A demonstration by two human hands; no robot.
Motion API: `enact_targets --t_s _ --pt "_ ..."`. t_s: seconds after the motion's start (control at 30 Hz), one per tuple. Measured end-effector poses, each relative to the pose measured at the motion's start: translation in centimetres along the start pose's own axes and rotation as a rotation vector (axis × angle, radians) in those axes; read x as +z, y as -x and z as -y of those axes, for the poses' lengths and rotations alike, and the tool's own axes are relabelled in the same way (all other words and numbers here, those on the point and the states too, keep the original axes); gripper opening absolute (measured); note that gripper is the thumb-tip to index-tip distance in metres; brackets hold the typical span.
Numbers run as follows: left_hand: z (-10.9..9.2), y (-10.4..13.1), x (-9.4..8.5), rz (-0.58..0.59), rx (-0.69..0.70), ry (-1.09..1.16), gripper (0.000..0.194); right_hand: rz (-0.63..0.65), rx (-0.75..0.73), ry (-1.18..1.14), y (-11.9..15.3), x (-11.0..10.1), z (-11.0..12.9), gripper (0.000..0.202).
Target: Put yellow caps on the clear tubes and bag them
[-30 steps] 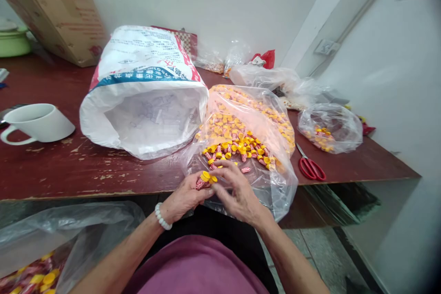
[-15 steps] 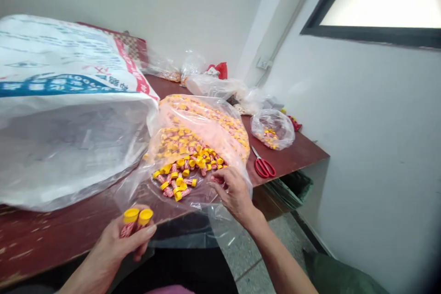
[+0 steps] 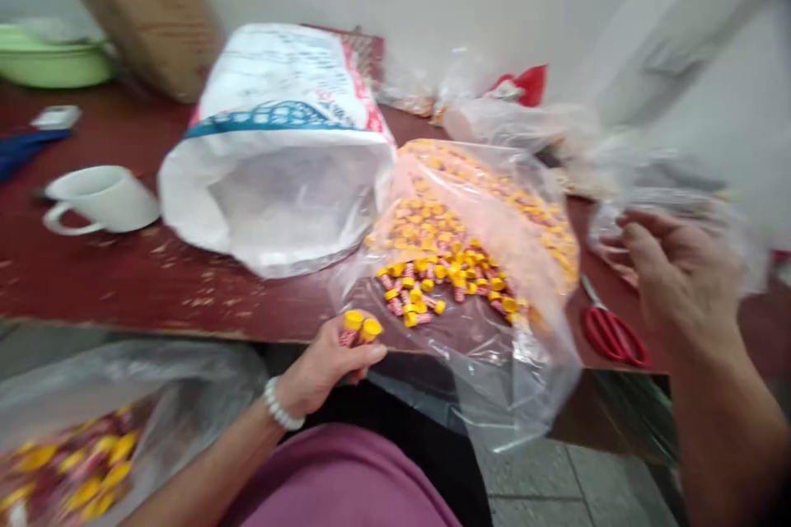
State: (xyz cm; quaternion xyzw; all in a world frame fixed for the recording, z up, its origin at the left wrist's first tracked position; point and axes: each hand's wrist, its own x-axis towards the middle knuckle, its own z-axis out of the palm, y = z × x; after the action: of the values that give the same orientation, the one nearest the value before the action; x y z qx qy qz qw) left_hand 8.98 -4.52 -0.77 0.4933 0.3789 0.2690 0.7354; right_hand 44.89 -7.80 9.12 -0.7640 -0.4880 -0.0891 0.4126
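Note:
My left hand (image 3: pixel 330 358), wearing a white bead bracelet, is closed on two small red-and-white patterned tubes (image 3: pixel 358 331) with yellow caps pointing up. In front of it, an open clear plastic bag (image 3: pixel 531 370) lies on the table, filled with many more yellow-capped tubes (image 3: pixel 457 268). My right hand (image 3: pixel 685 272) is raised at the right, over a small clear plastic bag (image 3: pixel 602 226) and away from the big one. Motion blurs its fingers, and whether they hold anything does not show. Red-handled scissors (image 3: pixel 611 335) lie beside it.
A large white printed sack (image 3: pixel 278 132) lies open-mouthed on the red table (image 3: pixel 203 288), left of the tubes. Farther left stands a white mug (image 3: pixel 108 202). At the lower left, below the table edge, another clear bag (image 3: pixel 203 370) holds similar tubes. Plastic bags line the wall.
My right hand has left the big bag of tubes and moved right, over the small bag. The view has swung left. My left hand keeps hold of its two tubes.

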Motion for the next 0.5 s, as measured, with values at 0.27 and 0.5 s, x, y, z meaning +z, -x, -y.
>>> enact_targets --t_s 0.27,0.5 --pt "1.5 1.6 0.3 0.036 -0.116 0.418 0.052 0.619 -0.594 -0.373 19.4 10.4 12.9 0.087" --pt "5.1 7.5 -8.2 -0.433 -0.052 0.176 0.049 0.699 -0.399 -0.379 19.6 12.7 13.9 0.082"
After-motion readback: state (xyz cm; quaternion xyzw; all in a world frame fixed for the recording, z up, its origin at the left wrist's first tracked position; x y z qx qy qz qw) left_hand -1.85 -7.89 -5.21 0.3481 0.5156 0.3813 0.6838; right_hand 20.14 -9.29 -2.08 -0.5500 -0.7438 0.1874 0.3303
